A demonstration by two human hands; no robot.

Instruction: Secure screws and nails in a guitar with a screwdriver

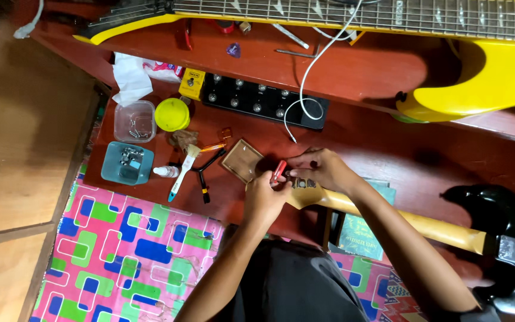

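1. Left hand (pixel 264 195) closed on the red-handled tool (pixel 278 171), fingers curled tight around its grip.
2. Right hand (pixel 320 169) bent over the guitar headstock (pixel 303 189), fingertips pinched narrow at the tuning pegs, just beside the tool's tip.
3. Headstock and pale maple neck (pixel 430 229) lying across the red wooden desk (pixel 388 149), running right to a black guitar body (pixel 508 238).
4. Small wooden square (pixel 242 161) touching the desk just left of the hands.
5. Further left: brush (pixel 183 170), small white bottle (pixel 166 172), teal tray (pixel 127 163), clear plastic tub (pixel 135 121), yellow lid (pixel 172 114).
6. Black pedal board (pixel 263 101) and yellow guitar (pixel 496 71) on the upper shelf.
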